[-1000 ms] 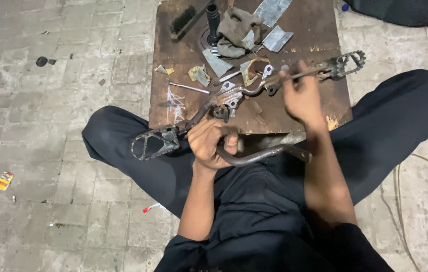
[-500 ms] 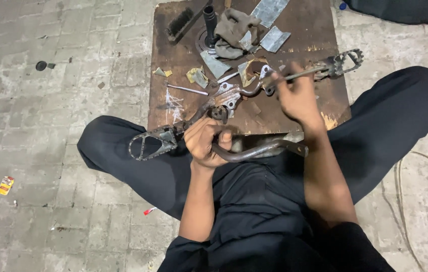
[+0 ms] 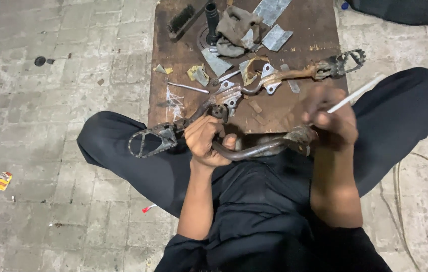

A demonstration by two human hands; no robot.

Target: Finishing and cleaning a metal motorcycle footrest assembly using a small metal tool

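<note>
I sit cross-legged on the floor with a rusty metal footrest bar (image 3: 254,85) across my lap and a brown board (image 3: 304,30). The bar has toothed foot pegs at its left end (image 3: 151,140) and right end (image 3: 345,63), plus a curved tube (image 3: 259,149) below. My left hand (image 3: 205,141) grips the bar near its middle bracket. My right hand (image 3: 331,118) hovers over the tube's right end, holding a thin white stick (image 3: 357,93) that points up to the right.
On the board lie a wire brush (image 3: 181,21), a grey rag (image 3: 234,27), a black upright post (image 3: 212,17), sheet-metal scraps (image 3: 274,22) and a thin rod (image 3: 188,87). Paved floor surrounds me, with small litter at left (image 3: 3,180).
My right hand has come off the upper bar and dropped toward the curved tube's right end, now showing a white stick. My left hand keeps its grip.
</note>
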